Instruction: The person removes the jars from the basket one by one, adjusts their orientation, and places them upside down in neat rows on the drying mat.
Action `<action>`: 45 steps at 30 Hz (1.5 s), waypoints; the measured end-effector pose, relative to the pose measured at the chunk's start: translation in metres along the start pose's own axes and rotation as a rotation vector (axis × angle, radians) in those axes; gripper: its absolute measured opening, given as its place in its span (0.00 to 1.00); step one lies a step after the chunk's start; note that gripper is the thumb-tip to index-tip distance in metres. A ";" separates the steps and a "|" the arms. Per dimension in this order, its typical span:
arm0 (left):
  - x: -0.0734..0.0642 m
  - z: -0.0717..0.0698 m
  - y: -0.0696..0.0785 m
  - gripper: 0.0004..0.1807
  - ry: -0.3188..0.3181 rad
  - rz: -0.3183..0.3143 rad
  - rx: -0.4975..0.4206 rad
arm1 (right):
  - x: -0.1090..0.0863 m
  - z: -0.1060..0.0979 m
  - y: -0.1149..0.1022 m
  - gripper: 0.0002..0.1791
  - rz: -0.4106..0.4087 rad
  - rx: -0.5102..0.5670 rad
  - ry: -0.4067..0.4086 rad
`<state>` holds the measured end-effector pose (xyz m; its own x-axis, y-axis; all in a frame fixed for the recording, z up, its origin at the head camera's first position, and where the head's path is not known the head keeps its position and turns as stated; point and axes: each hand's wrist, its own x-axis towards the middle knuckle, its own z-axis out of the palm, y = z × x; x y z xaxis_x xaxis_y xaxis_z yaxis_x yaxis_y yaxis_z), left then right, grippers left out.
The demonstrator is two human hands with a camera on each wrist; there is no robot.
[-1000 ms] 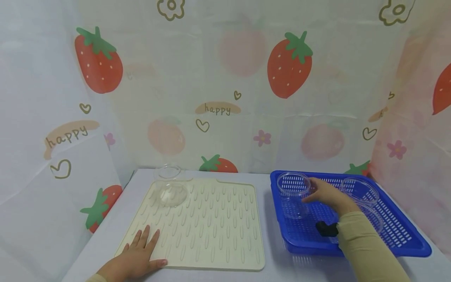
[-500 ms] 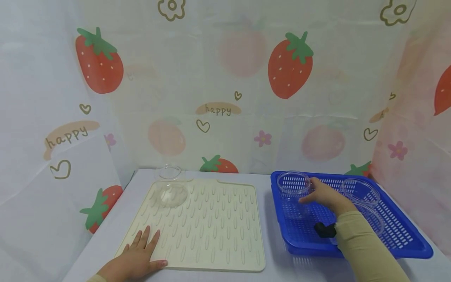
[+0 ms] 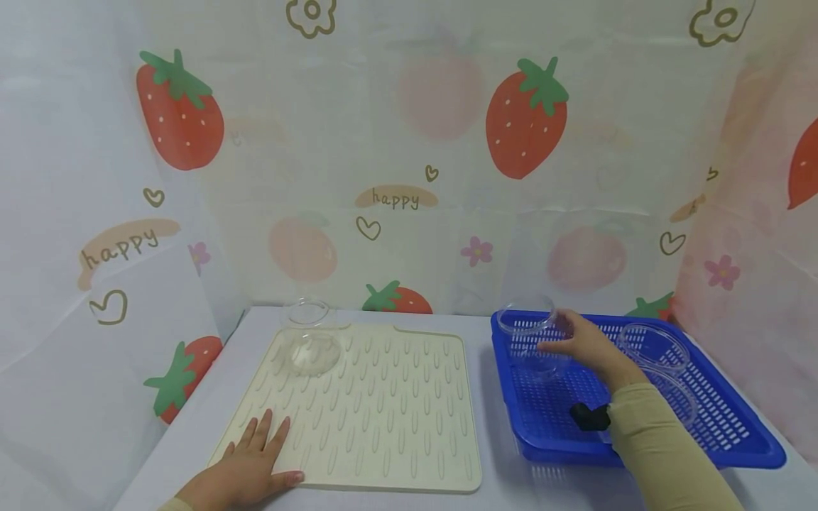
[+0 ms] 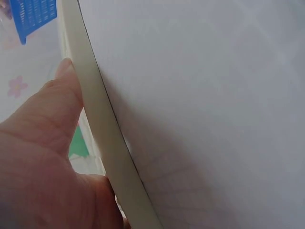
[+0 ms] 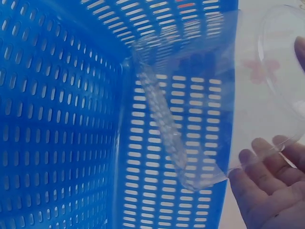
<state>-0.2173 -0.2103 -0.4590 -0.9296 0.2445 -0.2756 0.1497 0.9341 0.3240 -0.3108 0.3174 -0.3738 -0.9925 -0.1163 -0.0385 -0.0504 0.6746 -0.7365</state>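
My right hand (image 3: pixel 588 348) holds a clear plastic cup (image 3: pixel 525 332) by its side over the left part of a blue plastic basket (image 3: pixel 520 446). In the right wrist view, the cup (image 5: pixel 162 119) lies between thumb and fingers (image 5: pixel 262 174), its textured base toward the basket. My left hand (image 3: pixel 246 461) rests spread on the near left corner of a cream ridged mat (image 3: pixel 383 404). Its thumb (image 4: pixel 52 102) lies along the mat's edge in the left wrist view. Another clear cup (image 3: pixel 313 355) stands at the mat's far left corner, the narrower ring on top.
More clear cups, one with its rim (image 3: pixel 652 348) at the back and one nearer, partly behind my right sleeve (image 3: pixel 664 447), sit in the basket. A black wrist mount (image 3: pixel 589 416) juts from that sleeve. Printed cloth (image 3: pixel 396 248) hangs behind and at both sides.
My right hand has lifted the cup up and slightly left, so its rim now rises above the basket's back edge. The left hand has not moved.
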 end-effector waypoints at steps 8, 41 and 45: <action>-0.001 -0.002 0.002 0.54 -0.002 0.005 0.006 | 0.003 0.002 -0.001 0.55 -0.078 -0.099 0.049; 0.004 0.006 -0.008 0.56 -0.009 -0.001 0.013 | 0.001 0.005 -0.010 0.56 -0.063 -0.161 0.065; 0.004 0.004 -0.008 0.57 -0.008 0.000 0.007 | 0.000 0.002 -0.010 0.55 -0.093 -0.165 0.089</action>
<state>-0.2207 -0.2153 -0.4665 -0.9269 0.2463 -0.2832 0.1516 0.9359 0.3179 -0.3104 0.3093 -0.3674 -0.9882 -0.1241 0.0897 -0.1530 0.7750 -0.6132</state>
